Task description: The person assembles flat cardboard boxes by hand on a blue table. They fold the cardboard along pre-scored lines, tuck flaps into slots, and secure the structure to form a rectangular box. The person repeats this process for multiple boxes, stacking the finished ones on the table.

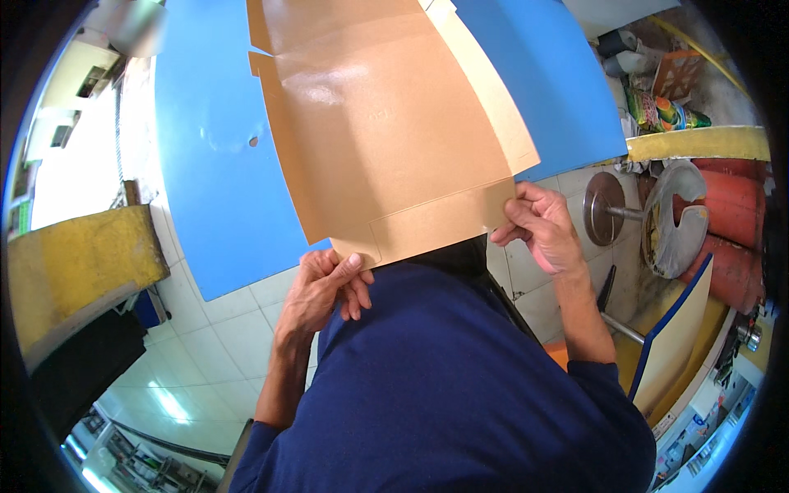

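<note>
Flat brown cardboard blank, over the blue worktop, near edge pinched at its corners by left hand and right hand, fingers closed on it; looks light, stiff but creasable, glossy-slick, best held by edges.

I see a flat, unfolded cardboard box blank, tan-brown with a slight sheen that catches light near its upper left. It lies tilted over a blue table surface, its near edge lifted toward me. Die-cut notches step along its left edge, and a scored crease runs across the lower part, marking off a narrow flap at the near edge. A paler, cream-coloured sheet sits beneath it, showing as a strip along the right side. The near flap's two corners are pinched between fingers.
</note>
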Demonstrator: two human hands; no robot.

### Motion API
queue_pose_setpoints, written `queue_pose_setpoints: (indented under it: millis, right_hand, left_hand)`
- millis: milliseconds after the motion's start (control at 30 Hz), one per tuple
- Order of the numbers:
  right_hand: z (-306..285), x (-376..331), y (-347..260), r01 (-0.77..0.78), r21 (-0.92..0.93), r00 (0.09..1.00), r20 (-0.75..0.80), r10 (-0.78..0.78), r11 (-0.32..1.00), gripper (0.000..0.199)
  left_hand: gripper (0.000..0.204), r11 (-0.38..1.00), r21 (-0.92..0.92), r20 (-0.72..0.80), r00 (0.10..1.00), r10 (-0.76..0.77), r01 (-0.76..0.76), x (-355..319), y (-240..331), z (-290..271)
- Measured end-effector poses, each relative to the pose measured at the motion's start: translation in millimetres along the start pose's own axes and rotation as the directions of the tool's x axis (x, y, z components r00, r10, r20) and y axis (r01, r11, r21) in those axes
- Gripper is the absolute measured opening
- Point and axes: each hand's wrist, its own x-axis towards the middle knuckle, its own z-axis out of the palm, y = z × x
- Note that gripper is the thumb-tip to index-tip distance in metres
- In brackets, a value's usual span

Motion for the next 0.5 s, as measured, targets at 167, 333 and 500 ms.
queue_pose_setpoints:
  millis: [167,333,500]
  right_hand:
    - [14,8,8,0.165,0.161,0.984,-0.093,-0.151,0.973,0.059]
    - [11,17,-17,0.28,-0.08,0.936,-0.197,-0.29,0.957,0.059]
    - [-32,-58,-115,0.412,-0.562,0.673,-0.343,-0.655,0.717,0.044]
  left_hand:
    - [0.043,0.996,0.041,0.28,0.956,-0.088,0.079,28,17,31]
    - [0.025,0.599,0.622,0.478,0.851,0.218,-0.504,29,76,59]
    - [0.014,0.087,0.516,0.563,0.414,0.715,-0.852,-11,157,69]
